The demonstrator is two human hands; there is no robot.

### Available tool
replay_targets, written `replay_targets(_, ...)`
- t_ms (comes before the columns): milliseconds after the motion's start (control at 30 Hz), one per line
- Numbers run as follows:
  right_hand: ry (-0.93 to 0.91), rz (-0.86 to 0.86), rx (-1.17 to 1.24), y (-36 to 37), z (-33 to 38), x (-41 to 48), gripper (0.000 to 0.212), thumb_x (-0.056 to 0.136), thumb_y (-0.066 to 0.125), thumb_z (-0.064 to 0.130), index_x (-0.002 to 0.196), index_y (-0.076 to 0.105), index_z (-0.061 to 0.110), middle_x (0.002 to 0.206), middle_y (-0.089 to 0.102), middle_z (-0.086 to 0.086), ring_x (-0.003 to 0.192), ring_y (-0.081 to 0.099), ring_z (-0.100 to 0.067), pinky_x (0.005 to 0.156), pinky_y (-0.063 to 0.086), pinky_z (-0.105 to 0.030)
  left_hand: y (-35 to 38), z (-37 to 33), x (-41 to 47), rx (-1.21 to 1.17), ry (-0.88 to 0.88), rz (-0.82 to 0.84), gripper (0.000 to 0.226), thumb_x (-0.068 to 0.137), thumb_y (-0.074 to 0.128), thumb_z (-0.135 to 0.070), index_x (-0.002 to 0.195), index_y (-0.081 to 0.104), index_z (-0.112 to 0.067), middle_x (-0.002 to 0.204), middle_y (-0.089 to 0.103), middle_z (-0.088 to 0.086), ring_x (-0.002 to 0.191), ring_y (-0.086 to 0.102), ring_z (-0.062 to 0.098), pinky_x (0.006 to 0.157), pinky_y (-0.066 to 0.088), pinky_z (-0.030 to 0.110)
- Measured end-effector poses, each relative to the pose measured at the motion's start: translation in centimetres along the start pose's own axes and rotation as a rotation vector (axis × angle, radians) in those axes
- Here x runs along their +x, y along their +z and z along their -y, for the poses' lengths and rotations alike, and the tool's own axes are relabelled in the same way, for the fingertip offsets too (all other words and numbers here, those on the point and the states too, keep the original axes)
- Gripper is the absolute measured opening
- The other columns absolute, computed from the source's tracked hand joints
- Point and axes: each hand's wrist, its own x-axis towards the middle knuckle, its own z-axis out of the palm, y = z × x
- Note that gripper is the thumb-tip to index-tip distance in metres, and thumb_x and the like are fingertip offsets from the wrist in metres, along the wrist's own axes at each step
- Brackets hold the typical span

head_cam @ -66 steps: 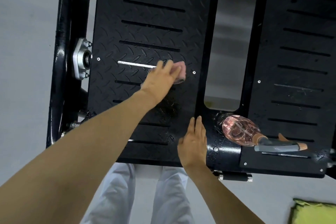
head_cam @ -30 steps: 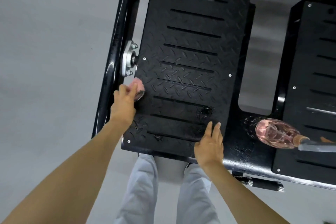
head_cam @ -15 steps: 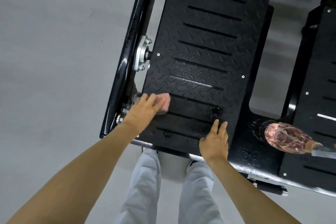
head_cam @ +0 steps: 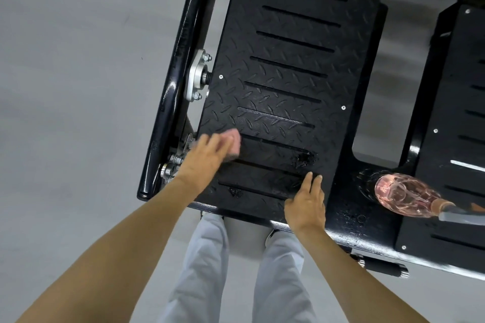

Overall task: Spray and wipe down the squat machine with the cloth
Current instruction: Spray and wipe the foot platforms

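Observation:
The squat machine's black tread-patterned left footplate (head_cam: 294, 65) fills the middle of the head view. My left hand (head_cam: 204, 158) presses a pink cloth (head_cam: 51, 143) against the plate's lower left part; only the cloth's edge shows past my blurred fingers. My right hand (head_cam: 305, 204) lies flat with straight fingers on the plate's near right corner. A clear pink spray bottle (head_cam: 401, 195) lies on its side on the frame between the two plates, nozzle pointing right. Wet patches (head_cam: 304, 160) glisten near my right fingertips.
A second black footplate (head_cam: 456, 118) stands at the right edge. A black tube rail (head_cam: 181, 60) with a silver bearing bracket (head_cam: 196, 75) runs along the left plate. Grey floor surrounds the machine; my legs in light trousers (head_cam: 207, 265) are below the plate's near edge.
My left hand has swept the cloth from the plate's left edge down and to the right across its lower part. My right hand has stayed flat in place. The camera view has shifted left.

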Motion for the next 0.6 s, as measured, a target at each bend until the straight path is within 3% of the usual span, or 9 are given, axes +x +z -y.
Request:
replay_targets(100, 0.002, -0.032, -0.018, -0.1, -0.7, 0.1, 0.078, 0.095, 0.047, 0.019, 0.151, -0.006, 0.004, 0.159, -0.007, -0.015, 0.147, 0.001, -0.027, 0.120, 0.013, -0.036, -0.4, -2.0, 1.1, -0.251, -0.380, -0.092, 0.078, 0.081, 0.055, 0.005, 0.148, 0.019, -0.013, 0.130, 0.033, 0.015, 0.111, 0.036, 0.029, 0.083, 0.049, 0.034)
replay_targets(200, 0.014, -0.023, -0.006, -0.2, -1.4, 0.1, 0.078, 0.096, 0.047, 0.019, 0.151, -0.006, 0.005, 0.159, -0.008, -0.014, 0.147, -0.001, -0.027, 0.120, 0.013, -0.037, -0.7, -6.0, 1.9, -0.406, -0.467, -0.119, 0.076, 0.082, 0.053, 0.005, 0.148, 0.020, -0.013, 0.129, 0.031, 0.016, 0.110, 0.036, 0.030, 0.080, 0.049, 0.036)
replay_targets(267, 0.018, -0.026, -0.002, -0.3, -1.8, 0.2, 0.078, 0.096, 0.048, 0.019, 0.151, -0.005, 0.005, 0.159, -0.008, -0.014, 0.147, 0.000, -0.027, 0.120, 0.014, -0.037, -1.0, -9.2, 2.3, -0.353, -0.317, -0.077, 0.079, 0.083, 0.052, 0.005, 0.149, 0.015, -0.015, 0.132, 0.029, 0.015, 0.114, 0.035, 0.030, 0.085, 0.049, 0.035)
replay_targets(467, -0.009, -0.016, -0.020, -1.0, -3.3, 0.1, 0.073, 0.096, 0.048, 0.020, 0.152, 0.004, 0.005, 0.160, -0.004, -0.010, 0.147, 0.003, -0.025, 0.120, 0.014, -0.037, -2.9, -14.9, 4.2, 0.048, 0.491, 0.024, 0.075, 0.084, 0.058, 0.000, 0.148, 0.019, -0.009, 0.141, 0.024, 0.013, 0.121, 0.034, 0.031, 0.092, 0.047, 0.038)
replay_targets(533, -0.032, -0.013, -0.011, -1.1, -3.7, 0.1, 0.071, 0.096, 0.047, 0.018, 0.152, 0.005, 0.006, 0.160, -0.002, -0.009, 0.147, 0.004, -0.024, 0.120, 0.014, -0.036, -3.9, -14.0, 5.7, 0.187, 0.558, -0.020, 0.074, 0.083, 0.060, -0.001, 0.146, 0.021, -0.009, 0.140, 0.025, 0.013, 0.122, 0.034, 0.031, 0.095, 0.046, 0.039)
replay_targets(600, -0.057, -0.014, -0.003, -1.3, -4.2, 0.2, 0.069, 0.096, 0.045, 0.017, 0.153, 0.006, 0.007, 0.160, 0.000, -0.008, 0.147, 0.006, -0.024, 0.119, 0.016, -0.036, -4.8, -13.3, 7.0, 0.209, 0.473, -0.060, 0.075, 0.081, 0.062, -0.002, 0.143, 0.022, -0.009, 0.138, 0.028, 0.014, 0.120, 0.035, 0.030, 0.092, 0.047, 0.039)
